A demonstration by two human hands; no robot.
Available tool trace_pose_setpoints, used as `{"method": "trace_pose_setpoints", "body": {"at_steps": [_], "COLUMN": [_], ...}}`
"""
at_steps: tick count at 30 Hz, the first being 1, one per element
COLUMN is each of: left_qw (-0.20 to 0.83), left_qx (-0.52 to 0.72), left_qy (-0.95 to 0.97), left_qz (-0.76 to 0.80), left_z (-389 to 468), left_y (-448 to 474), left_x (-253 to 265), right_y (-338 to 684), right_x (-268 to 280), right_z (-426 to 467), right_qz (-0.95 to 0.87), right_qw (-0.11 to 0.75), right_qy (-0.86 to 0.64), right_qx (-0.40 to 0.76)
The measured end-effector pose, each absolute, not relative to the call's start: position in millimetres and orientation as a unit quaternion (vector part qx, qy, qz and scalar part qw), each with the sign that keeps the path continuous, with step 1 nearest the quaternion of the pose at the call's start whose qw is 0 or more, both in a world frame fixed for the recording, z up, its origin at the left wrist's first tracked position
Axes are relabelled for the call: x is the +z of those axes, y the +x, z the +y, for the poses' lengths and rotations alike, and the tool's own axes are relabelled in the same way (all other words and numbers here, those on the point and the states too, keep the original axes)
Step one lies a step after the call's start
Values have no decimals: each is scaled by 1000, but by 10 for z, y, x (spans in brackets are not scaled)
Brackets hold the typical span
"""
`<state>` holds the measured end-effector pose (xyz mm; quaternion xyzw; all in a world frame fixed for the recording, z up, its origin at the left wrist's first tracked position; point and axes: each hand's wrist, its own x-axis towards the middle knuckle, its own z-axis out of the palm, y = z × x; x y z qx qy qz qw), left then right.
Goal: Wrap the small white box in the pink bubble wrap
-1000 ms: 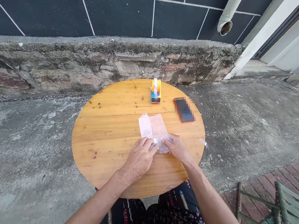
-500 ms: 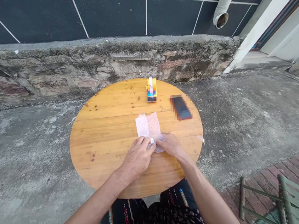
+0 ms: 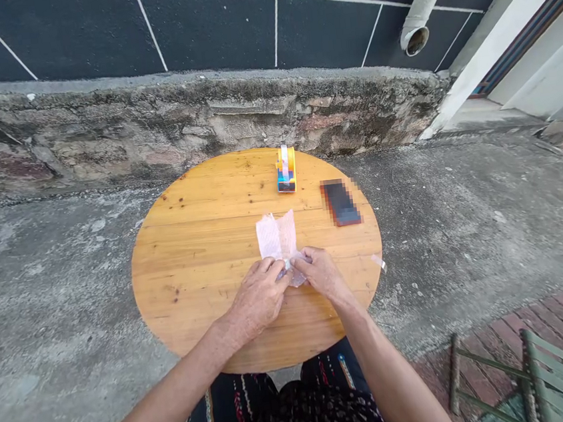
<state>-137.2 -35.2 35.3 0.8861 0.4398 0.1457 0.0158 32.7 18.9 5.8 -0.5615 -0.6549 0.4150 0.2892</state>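
Note:
A sheet of pinkish, translucent bubble wrap [image 3: 278, 233] lies on the round wooden table in front of me. My left hand [image 3: 262, 287] is closed on its near left part, fingers bent over the wrap. From the other side my right hand [image 3: 319, 271] pinches the near right edge, thumb pointing toward the left fingertips. Between the two hands a small whitish thing shows in the wrap; most of it is hidden, so I cannot tell its kind. The far end of the sheet lies loose and stands slightly creased.
A yellow and blue tape dispenser [image 3: 286, 170] stands at the table's [image 3: 189, 247] far edge. A phone-like dark slab [image 3: 342, 203] with a red edge lies at the right. A clear strip of tape [image 3: 379, 262] hangs over the right rim. A chair [image 3: 530, 373] stands lower right.
My right hand has shifted slightly, its thumb now nearer the left fingers. The right side of the wrap has been drawn inward a little. The left hand stays in place.

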Motion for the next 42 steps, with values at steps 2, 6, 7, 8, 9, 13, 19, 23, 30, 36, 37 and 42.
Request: {"method": "trace_pose_setpoints", "body": {"at_steps": [2, 6, 7, 8, 9, 13, 19, 23, 30, 36, 37, 42], "left_qw": [26, 74, 84, 91, 91, 52, -1, 0, 17, 73, 87, 105], "left_qx": [166, 244, 262, 276, 287, 327, 324, 311, 307, 356, 370, 422], "left_qy": [883, 862, 858, 856, 856, 852, 860, 864, 858, 839, 835, 814], "left_qz": [437, 439, 434, 427, 420, 407, 394, 395, 410, 405, 398, 386], "left_z": [-361, -380, -381, -379, -376, -352, -348, -360, -377, -423, -426, -413], "left_y": [-1392, -1456, -1472, -1486, -1497, -1509, -1485, -1478, -1485, -1497, -1501, -1506], "left_x": [353, 341, 327, 308, 284, 179, 138, 143, 97, 118, 125, 99], "right_y": [301, 264, 259, 254, 250, 237, 196, 149, 127, 248, 267, 292], "right_x": [80, 137, 152, 167, 181, 213, 274, 359, 436, 398, 376, 279], "right_z": [176, 156, 151, 147, 144, 132, 115, 105, 64, 77, 83, 83], "right_qz": [-652, -634, -628, -622, -619, -637, -684, -695, -718, -703, -698, -703], "right_qw": [299, 322, 326, 328, 328, 318, 298, 273, 244, 260, 261, 256], "right_qy": [-553, -535, -533, -532, -532, -533, -539, -556, -539, -470, -465, -460], "right_qx": [425, 455, 464, 472, 477, 458, 391, 364, 367, 466, 478, 478]}}
